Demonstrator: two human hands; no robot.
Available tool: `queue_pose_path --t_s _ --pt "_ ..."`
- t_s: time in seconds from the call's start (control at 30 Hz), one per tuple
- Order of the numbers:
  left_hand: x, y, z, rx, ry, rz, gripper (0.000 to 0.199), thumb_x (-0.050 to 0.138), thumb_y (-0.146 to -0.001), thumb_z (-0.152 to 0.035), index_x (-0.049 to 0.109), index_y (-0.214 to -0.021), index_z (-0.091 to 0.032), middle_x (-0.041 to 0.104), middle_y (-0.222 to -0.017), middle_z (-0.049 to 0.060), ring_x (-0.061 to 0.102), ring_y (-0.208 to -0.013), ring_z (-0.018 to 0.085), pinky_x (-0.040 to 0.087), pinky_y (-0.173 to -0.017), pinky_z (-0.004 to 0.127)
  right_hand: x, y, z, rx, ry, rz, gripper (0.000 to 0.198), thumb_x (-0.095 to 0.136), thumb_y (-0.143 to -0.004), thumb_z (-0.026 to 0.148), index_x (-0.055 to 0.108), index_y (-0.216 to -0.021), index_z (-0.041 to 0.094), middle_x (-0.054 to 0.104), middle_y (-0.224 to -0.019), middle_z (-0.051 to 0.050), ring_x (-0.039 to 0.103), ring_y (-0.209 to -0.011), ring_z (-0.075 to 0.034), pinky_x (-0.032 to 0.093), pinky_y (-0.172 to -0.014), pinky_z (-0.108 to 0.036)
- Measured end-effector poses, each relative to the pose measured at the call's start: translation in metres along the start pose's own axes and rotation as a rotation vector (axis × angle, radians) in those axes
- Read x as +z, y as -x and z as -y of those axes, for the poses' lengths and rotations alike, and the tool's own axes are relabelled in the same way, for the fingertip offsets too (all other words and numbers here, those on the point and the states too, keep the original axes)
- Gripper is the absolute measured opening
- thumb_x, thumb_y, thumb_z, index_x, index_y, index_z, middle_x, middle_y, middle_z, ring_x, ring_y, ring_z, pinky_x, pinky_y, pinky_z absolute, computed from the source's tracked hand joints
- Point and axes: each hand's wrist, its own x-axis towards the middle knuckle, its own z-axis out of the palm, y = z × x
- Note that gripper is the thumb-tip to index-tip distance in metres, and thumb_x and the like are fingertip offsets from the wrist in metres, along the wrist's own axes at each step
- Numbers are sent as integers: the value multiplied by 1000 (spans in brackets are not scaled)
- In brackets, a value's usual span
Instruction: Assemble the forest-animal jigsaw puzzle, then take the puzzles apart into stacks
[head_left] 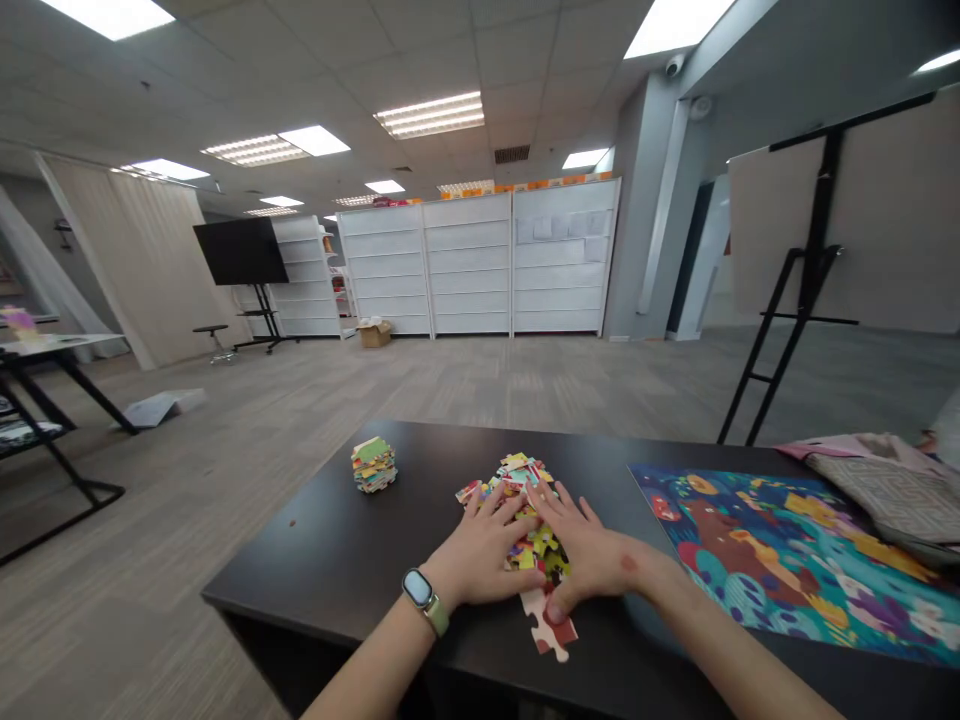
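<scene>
A loose heap of colourful jigsaw puzzle pieces [541, 548] lies near the front of the dark table. My left hand [487, 550], with a watch [421, 592] on its wrist, rests over the heap's left side, fingers spread. On the right side my right hand [581, 545] lies across the pieces, fingers also stretched out. Its thumb touches a reddish-brown piece [556, 640] at the near end of the heap. Both palms hide part of the pieces beneath. Further left stands a stack of puzzle pieces [373, 465], apart from the hands.
The dark table [315, 570] has its left edge beyond the stack. A colourful illustrated sheet [787, 560] with animals lies on the right, beside a patterned cloth bag [885, 480]. Behind the table stand an easel [814, 240], white shelving [469, 265] and a screen [240, 250].
</scene>
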Motion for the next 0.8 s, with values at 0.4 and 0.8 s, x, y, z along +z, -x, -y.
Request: queue_pose_path --t_s 0.4,0.8 --pt "-13 58 37 -92 21 -50 47 40 -103 -38 38 -150 -39 41 -155 3 30 -145 29 21 -121 53 -13 -10 -44 -14 -79 -153 72 69 -71 22 52 -140 29 37 -158 -9 22 -150 -36 16 -119 -61" --pt "0 47 -30 95 47 14 64 51 -89 -15 37 -148 -37 41 -149 5 33 -138 30 26 -120 51 13 -38 -4 -277 -226 -240 63 39 -82 14 53 -142 25 50 -150 -3 39 -143 -22 28 -120 -48"
